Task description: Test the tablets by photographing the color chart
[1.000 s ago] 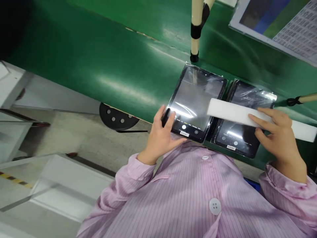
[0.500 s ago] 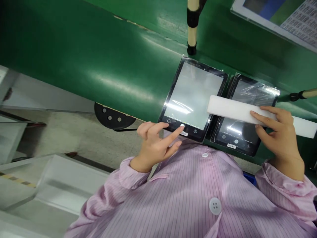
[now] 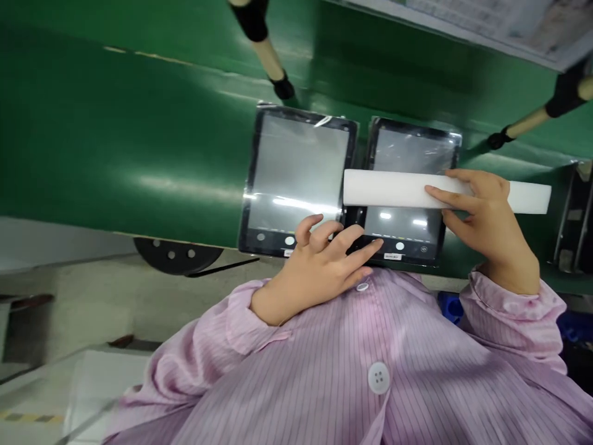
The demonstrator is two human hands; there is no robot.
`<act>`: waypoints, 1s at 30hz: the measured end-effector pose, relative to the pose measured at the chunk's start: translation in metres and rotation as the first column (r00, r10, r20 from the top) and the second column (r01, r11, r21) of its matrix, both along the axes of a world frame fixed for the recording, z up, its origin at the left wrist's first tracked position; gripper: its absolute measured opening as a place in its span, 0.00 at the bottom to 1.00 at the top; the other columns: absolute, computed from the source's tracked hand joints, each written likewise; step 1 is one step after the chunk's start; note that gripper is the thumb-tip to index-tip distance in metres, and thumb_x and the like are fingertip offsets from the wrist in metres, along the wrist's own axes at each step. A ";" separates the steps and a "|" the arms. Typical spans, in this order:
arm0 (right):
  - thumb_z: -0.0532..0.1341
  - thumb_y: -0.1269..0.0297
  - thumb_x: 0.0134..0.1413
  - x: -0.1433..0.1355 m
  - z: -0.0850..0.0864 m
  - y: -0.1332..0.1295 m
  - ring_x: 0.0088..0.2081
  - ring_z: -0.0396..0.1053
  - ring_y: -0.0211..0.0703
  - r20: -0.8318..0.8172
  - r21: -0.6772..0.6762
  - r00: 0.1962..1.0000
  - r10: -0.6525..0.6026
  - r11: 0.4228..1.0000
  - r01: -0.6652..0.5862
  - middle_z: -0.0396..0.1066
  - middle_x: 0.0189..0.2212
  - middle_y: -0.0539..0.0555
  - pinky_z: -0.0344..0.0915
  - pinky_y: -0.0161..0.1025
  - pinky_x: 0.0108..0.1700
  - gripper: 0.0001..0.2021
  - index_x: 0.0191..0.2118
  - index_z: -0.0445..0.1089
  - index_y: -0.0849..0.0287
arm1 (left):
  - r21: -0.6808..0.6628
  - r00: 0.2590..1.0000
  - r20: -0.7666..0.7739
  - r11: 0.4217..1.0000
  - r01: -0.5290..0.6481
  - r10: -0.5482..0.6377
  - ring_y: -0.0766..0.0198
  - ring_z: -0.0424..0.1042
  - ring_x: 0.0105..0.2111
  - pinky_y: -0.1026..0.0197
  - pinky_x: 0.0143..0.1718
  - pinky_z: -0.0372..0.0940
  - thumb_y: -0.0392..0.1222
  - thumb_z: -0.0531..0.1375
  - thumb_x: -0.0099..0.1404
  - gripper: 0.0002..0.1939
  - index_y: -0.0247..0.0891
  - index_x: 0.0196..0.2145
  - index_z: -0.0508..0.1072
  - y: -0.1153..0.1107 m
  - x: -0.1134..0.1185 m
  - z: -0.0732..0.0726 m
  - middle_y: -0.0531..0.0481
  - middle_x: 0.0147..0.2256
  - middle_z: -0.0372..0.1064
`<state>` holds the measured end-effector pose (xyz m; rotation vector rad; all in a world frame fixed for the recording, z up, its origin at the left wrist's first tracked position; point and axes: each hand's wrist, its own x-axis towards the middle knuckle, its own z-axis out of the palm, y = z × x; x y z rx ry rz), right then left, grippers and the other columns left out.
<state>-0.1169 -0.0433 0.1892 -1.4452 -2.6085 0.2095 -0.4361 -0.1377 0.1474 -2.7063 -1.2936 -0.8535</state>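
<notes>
Two tablets with lit screens lie side by side on the green bench: the left tablet [image 3: 299,167] and the right tablet [image 3: 412,148]. A long white foam bar [image 3: 389,188] lies across the right tablet, its left end at the left tablet's edge. My right hand [image 3: 486,213] has its fingers and thumb around the bar's middle. My left hand [image 3: 324,262] is over the lower edges of both tablets, fingers apart, holding nothing, its index fingertip at the right tablet's lower left corner.
Behind the tablets, a beige post with black joints [image 3: 269,59] stands on the left and another [image 3: 528,122] on the right. A framed sheet [image 3: 482,31] is at the top. Black devices [image 3: 577,216] lie at the far right. A black round stool [image 3: 171,254] shows below the bench edge [image 3: 115,234].
My left hand has moved right, from the left tablet's button to the right tablet's lower left corner. My right hand stays on the foam bar. The camera view has shifted and turned.
</notes>
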 end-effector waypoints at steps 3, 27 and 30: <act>0.61 0.72 0.65 0.029 0.001 -0.014 0.62 0.69 0.61 0.015 0.023 0.993 -0.118 0.993 0.118 0.70 0.63 0.59 0.62 0.65 0.62 0.22 0.60 0.77 0.44 | -0.033 0.994 -0.029 0.994 0.103 -0.104 0.49 0.58 0.52 0.44 0.64 0.51 0.54 0.61 0.75 0.18 0.47 0.56 0.81 0.009 0.013 0.000 0.42 0.48 0.71; 0.66 0.51 0.57 0.116 -0.081 -0.084 0.57 0.72 0.78 0.037 0.181 0.676 -0.736 0.670 0.720 0.74 0.59 0.65 0.68 0.79 0.52 0.28 0.63 0.76 0.44 | -0.069 0.983 0.080 0.984 -0.162 0.167 0.50 0.63 0.47 0.43 0.55 0.56 0.49 0.63 0.73 0.16 0.54 0.56 0.82 -0.041 -0.063 -0.019 0.42 0.47 0.67; 0.67 0.47 0.58 0.104 -0.084 -0.083 0.64 0.64 0.88 -0.086 0.213 0.711 -0.698 0.685 0.697 0.64 0.68 0.62 0.57 0.87 0.56 0.35 0.71 0.65 0.36 | -0.055 0.965 0.079 0.967 -0.248 0.252 0.50 0.62 0.48 0.44 0.53 0.55 0.51 0.60 0.75 0.16 0.57 0.56 0.82 -0.045 -0.069 -0.027 0.42 0.47 0.67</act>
